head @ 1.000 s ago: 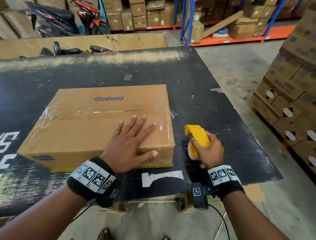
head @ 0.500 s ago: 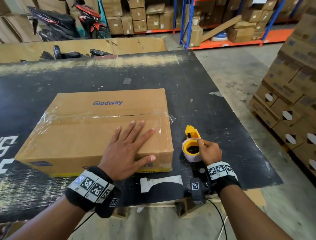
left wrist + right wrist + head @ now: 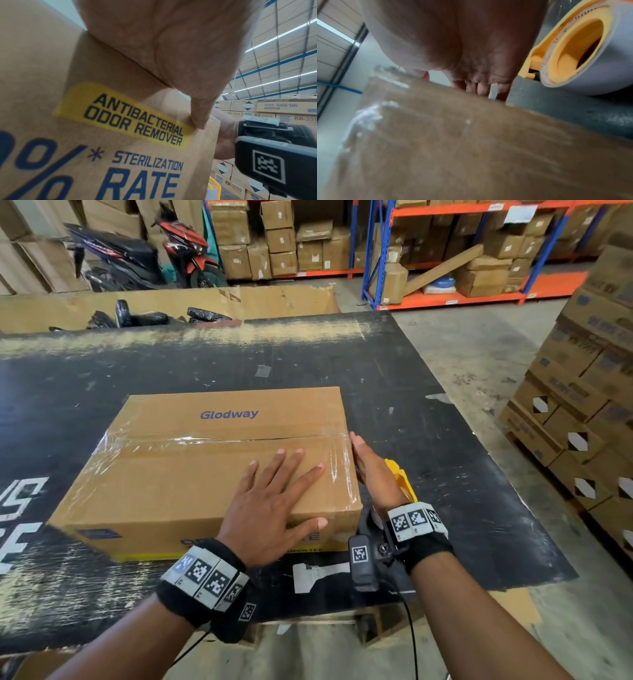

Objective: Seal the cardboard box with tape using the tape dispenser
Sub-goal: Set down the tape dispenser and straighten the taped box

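Cardboard box [image 3: 191,474] (one): left hand [image 3: 270,505] flat on top; right hand [image 3: 375,474] flat against its side; one tape dispenser [image 3: 400,479] beside

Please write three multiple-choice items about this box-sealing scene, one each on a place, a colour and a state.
1. Where is the tape dispenser?
A. on top of the box
B. on the table, right of the box
C. on the floor

2. What colour is the dispenser's body?
A. yellow
B. red
C. green

3. How is the left hand?
A. gripping the dispenser
B. curled into a fist
C. flat on the cardboard box

Answers: B, it lies on the table beyond the right hand; A, yellow plastic shows; C, its fingers spread across the lid.
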The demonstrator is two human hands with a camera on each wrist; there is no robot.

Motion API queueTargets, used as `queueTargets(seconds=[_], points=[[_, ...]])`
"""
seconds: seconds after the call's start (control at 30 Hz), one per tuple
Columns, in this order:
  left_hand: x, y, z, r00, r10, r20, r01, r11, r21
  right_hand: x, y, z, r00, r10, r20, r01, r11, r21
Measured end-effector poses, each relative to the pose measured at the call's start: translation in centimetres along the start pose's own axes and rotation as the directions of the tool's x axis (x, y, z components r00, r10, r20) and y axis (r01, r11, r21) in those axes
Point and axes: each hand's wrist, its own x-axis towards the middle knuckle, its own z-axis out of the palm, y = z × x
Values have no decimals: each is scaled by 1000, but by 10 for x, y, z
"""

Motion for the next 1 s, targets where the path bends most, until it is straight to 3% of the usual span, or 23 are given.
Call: queueTargets(seconds=[0.23,0.37,0.43,0.53,0.63,0.87,1.0], points=[[-2,-1,0,1000,6,-14,-6,999,-52,-3,5,5,982,181,45,-180,983,-24],[-15,-21,-15,1000,4,-25,-11,960,-280,-3,10,4,979,202,19,-202,979,-7],[-33,-50,-24,993,-88,-78,54,932,-359,-4,9,4,992,99,-77,-104,993,-59],[-68,-117,-29,943,-285,-174,218,920,-325,-28,-7,16,986,-47,-162,13,978,-207],[-107,-180,-22,889,-437,-136,393,881,-262,-55,-15,37,980,-120,-161,54,929,-366],[-149,-218,-9,911,-390,-134,364,913,-182,-63,-25,70,971,-129,-199,-3,833,-553],[-166,-227,-17,912,-350,-212,255,892,-374,-77,-30,76,956,-185,-227,46,860,-508]])
